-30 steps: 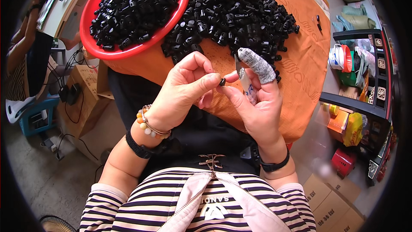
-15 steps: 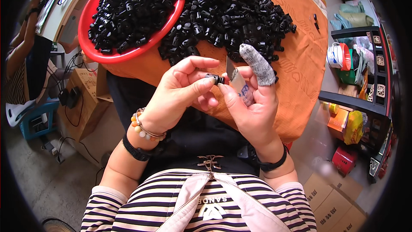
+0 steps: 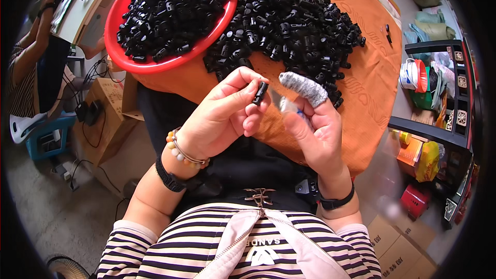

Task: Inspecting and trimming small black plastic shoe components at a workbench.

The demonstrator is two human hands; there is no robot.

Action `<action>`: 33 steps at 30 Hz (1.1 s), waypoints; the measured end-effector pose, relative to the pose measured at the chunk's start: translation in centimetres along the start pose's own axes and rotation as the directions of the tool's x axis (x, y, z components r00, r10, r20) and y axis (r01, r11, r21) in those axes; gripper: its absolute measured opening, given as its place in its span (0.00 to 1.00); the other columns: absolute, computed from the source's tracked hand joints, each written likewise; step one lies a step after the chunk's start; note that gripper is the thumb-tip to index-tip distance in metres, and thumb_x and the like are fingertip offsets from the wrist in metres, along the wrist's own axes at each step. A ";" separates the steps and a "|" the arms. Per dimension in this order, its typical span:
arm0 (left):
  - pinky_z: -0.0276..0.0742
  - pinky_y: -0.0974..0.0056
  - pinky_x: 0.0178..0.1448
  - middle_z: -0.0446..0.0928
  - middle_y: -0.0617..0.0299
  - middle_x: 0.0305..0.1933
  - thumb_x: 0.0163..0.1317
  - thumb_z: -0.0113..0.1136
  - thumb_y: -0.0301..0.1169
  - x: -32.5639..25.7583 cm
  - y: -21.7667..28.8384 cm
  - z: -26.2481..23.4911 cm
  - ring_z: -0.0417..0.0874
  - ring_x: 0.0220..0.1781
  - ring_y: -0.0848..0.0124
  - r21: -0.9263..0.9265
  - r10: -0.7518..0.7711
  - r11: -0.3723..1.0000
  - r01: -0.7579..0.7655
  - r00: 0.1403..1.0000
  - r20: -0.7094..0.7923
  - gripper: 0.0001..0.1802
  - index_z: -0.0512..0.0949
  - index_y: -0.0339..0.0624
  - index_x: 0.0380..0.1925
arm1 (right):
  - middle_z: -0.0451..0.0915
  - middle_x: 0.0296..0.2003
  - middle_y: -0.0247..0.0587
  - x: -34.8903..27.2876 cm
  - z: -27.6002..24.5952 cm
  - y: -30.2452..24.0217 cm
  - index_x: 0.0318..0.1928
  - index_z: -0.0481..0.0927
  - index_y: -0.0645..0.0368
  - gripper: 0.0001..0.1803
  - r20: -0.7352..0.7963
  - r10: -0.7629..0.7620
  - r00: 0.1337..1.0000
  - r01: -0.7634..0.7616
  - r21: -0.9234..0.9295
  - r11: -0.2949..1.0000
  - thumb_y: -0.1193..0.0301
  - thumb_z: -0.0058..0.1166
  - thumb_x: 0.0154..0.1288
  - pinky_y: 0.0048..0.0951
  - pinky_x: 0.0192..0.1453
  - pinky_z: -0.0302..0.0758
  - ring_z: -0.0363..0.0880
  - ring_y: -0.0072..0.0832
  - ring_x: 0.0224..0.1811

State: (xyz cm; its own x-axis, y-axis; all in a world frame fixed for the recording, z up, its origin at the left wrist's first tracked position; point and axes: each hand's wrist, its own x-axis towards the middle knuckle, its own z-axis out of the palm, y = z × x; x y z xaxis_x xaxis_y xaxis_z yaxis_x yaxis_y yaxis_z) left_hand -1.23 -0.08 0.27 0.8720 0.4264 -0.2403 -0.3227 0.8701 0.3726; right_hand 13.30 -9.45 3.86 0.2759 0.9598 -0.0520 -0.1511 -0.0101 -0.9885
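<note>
Head view: I see the left hand (image 3: 219, 119) pinching a small black plastic clip (image 3: 259, 93) between thumb and fingertips, above the lap. Right hand (image 3: 315, 129), forefinger in a grey sleeve, closed on a small blade (image 3: 283, 103), I think; blurred. Loose clip pile (image 3: 289, 26) on orange cloth (image 3: 372, 88); red basin (image 3: 170, 15) beside it.
</note>
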 end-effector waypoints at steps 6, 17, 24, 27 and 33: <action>0.70 0.76 0.28 0.72 0.67 0.33 0.66 0.48 0.33 0.2 -0.3 -0.5 0.72 0.24 0.81 0.000 0.018 1.000 -0.018 0.998 0.056 0.07 0.69 0.47 0.42 | 0.78 0.29 0.33 -0.3 -0.7 0.7 0.53 0.70 0.63 0.24 0.079 0.026 0.997 -0.008 -0.221 0.975 0.73 0.59 0.56 0.14 0.33 0.69 0.73 0.12 0.30; 0.72 0.75 0.30 0.72 0.66 0.34 0.65 0.48 0.29 0.1 -0.2 -0.4 0.73 0.25 0.80 0.009 0.044 0.999 -0.044 0.997 0.068 0.06 0.68 0.45 0.41 | 0.81 0.33 0.39 -0.2 -0.4 1.1 0.52 0.70 0.65 0.21 0.083 -0.031 0.996 0.038 -0.088 0.995 0.76 0.57 0.57 0.17 0.40 0.73 0.77 0.16 0.36; 0.71 0.76 0.29 0.72 0.65 0.33 0.65 0.48 0.29 0.0 -0.1 -0.2 0.73 0.25 0.80 0.052 0.060 0.997 -0.063 0.996 0.058 0.06 0.68 0.44 0.40 | 0.81 0.37 0.42 -0.2 -0.6 0.5 0.52 0.70 0.65 0.20 0.126 -0.014 0.992 0.026 -0.096 0.995 0.78 0.56 0.58 0.17 0.42 0.73 0.77 0.17 0.39; 0.71 0.76 0.29 0.72 0.65 0.33 0.65 0.48 0.29 -0.1 -0.1 -0.2 0.73 0.25 0.80 0.055 0.061 0.996 -0.063 0.997 0.048 0.05 0.68 0.43 0.40 | 0.81 0.38 0.42 -0.1 -0.8 0.3 0.52 0.71 0.65 0.20 0.155 0.018 0.988 0.001 -0.123 0.992 0.78 0.55 0.58 0.17 0.42 0.73 0.77 0.17 0.39; 0.71 0.76 0.29 0.73 0.65 0.34 0.65 0.48 0.29 -0.1 -0.1 -0.3 0.73 0.25 0.80 0.030 0.044 0.999 -0.045 0.998 0.047 0.05 0.67 0.44 0.40 | 0.81 0.38 0.42 -0.3 -0.4 0.7 0.51 0.71 0.65 0.19 0.121 0.002 0.993 0.009 -0.090 0.996 0.78 0.55 0.58 0.17 0.42 0.73 0.77 0.16 0.39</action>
State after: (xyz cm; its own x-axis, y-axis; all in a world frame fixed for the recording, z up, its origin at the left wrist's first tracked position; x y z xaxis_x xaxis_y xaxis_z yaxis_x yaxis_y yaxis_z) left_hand -1.37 -0.16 0.02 0.8733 0.4522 -0.1815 -0.3509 0.8422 0.4094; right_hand 13.53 -9.82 3.09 0.1586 0.9867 -0.0360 -0.0622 -0.0264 -0.9977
